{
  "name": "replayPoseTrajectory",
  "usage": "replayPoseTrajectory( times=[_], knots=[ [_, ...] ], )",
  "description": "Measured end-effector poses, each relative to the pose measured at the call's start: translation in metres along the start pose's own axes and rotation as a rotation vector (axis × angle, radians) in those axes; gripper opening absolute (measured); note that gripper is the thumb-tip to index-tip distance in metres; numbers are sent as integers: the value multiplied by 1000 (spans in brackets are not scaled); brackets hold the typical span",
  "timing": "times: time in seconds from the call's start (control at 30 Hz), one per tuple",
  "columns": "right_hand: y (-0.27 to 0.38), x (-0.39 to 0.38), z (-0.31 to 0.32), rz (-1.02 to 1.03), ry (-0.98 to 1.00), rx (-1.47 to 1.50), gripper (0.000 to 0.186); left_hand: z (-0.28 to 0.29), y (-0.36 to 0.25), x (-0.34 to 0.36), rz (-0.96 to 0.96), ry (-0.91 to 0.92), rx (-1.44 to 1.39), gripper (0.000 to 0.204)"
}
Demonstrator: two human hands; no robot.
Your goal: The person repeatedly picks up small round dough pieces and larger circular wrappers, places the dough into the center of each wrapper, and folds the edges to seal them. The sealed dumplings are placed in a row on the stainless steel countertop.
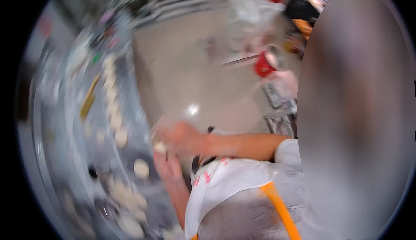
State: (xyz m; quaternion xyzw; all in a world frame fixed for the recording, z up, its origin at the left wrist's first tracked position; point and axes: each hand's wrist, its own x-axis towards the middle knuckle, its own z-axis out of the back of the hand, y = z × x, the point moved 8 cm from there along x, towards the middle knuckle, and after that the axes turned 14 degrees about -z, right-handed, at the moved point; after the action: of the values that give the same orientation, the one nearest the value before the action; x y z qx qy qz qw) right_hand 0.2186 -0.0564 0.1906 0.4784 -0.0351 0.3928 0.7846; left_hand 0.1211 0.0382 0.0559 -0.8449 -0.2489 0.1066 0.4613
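Note:
The picture is smeared by motion. A small pale piece of dough sits between my hands, by the table's edge. My left hand, palm partly turned up, has its fingers closed about the dough from below. Just above it, my right hand reaches across close to the dough; its fingers are too blurred to make out. On the grey table beside them lies a flat round of dough. A row of dough pieces stretches away along the table.
A yellowish stick-like tool lies left of the row. More pale dough pieces sit at the near end, beside a dark round shape. Across the floor are a red container and white bags. A large blurred shape covers the right side.

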Motion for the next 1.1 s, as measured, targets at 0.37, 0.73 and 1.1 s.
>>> replayPoseTrajectory(
  times=[0.37, 0.73, 1.1],
  knots=[
    [-57, 40, 24, -736, 273, 503, 31, -36, -12, -13, -25, -396, -282, 44],
    [-50, 5, -172, -427, 996, 91, 30, 67, -32, -144, -103, -1021, -144, 39],
    [151, -29, -213, 88, 1136, 461, 37, 119, -133, -195, -411, -1099, 57, 34]
  ],
)
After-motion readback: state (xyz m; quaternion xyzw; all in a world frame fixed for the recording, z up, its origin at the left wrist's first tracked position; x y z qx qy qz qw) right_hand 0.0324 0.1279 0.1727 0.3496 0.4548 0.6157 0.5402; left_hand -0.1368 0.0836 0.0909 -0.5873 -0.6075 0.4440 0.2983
